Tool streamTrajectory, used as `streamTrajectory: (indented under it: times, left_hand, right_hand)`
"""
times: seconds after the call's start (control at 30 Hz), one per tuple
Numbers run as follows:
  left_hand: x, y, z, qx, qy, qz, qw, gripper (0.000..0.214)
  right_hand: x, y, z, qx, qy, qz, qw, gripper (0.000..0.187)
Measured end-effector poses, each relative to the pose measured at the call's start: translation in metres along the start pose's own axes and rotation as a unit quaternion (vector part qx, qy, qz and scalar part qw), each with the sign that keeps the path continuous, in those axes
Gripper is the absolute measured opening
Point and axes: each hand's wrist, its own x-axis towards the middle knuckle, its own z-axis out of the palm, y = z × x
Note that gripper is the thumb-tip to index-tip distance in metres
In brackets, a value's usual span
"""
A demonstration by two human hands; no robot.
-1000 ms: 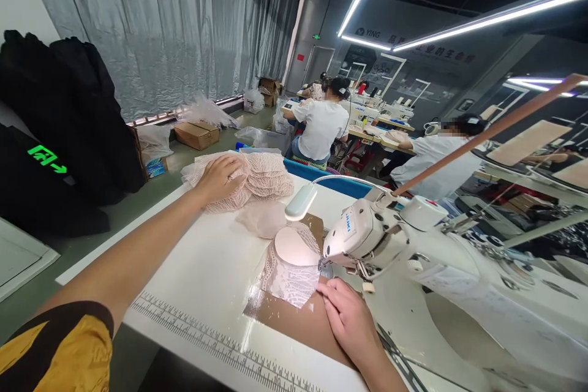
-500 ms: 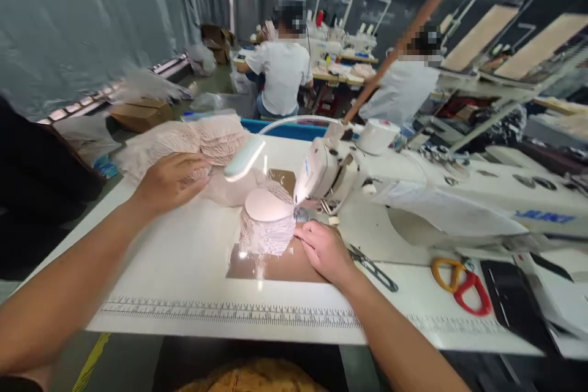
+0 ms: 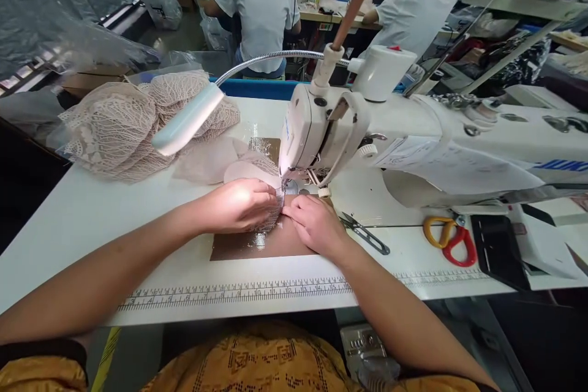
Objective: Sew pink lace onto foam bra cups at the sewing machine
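A pale pink bra cup (image 3: 241, 170) with lace lies under the needle of a white sewing machine (image 3: 301, 128). My left hand (image 3: 239, 205) is closed on the lace at the cup's near side, its fingers bent close to the presser foot and covering much of the lace. From the other side, my right hand (image 3: 316, 223) pinches the lace edge between thumb and forefinger, just in front of the needle. Under both hands lies a shiny brown sheet (image 3: 239, 248) on the white table (image 3: 151, 220).
A pile of lace pieces (image 3: 114, 128) lies at the left, behind a lamp (image 3: 188, 119) on a bent neck. Thread snips (image 3: 370, 237), scissors (image 3: 452, 240) and a black flat object (image 3: 498, 251) lie at right. A ruler strip (image 3: 239, 295) runs along the front edge. Two people sit beyond.
My left hand has come from the lace pile to the cup by the needle and closed on its lace. My right hand keeps its place at the edge. The view has tilted down.
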Motion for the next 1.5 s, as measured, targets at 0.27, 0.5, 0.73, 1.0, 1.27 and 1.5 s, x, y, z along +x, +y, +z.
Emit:
streamTrajectory:
  times: [0.27, 0.5, 0.73, 1.0, 1.27, 1.5]
  left_hand:
    - [0.001, -0.022, 0.031, 0.076, -0.002, 0.024, 0.997, 0.037]
    - [0.003, -0.016, 0.029, 0.109, -0.025, 0.026, 0.993, 0.043]
    - [0.001, -0.012, 0.032, 0.119, -0.019, 0.008, 0.993, 0.045]
    - [0.005, -0.008, 0.036, 0.134, -0.001, -0.022, 0.991, 0.044]
    - [0.006, -0.009, 0.039, 0.165, 0.002, -0.043, 0.985, 0.052]
    - [-0.004, -0.014, 0.039, 0.123, 0.012, -0.02, 0.992, 0.046]
  right_hand:
    - [0.002, -0.002, -0.001, -0.032, -0.028, 0.017, 0.999, 0.035]
    - [0.001, -0.001, -0.001, -0.009, -0.026, 0.011, 1.0, 0.032]
    - [0.0, -0.003, -0.002, -0.014, -0.03, 0.023, 0.999, 0.031]
    - [0.003, -0.004, 0.001, -0.039, -0.018, 0.052, 0.998, 0.033]
    - [0.005, -0.003, 0.001, -0.067, -0.02, 0.07, 0.995, 0.035]
    - [-0.001, 0.001, -0.002, -0.05, -0.023, 0.031, 0.998, 0.034]
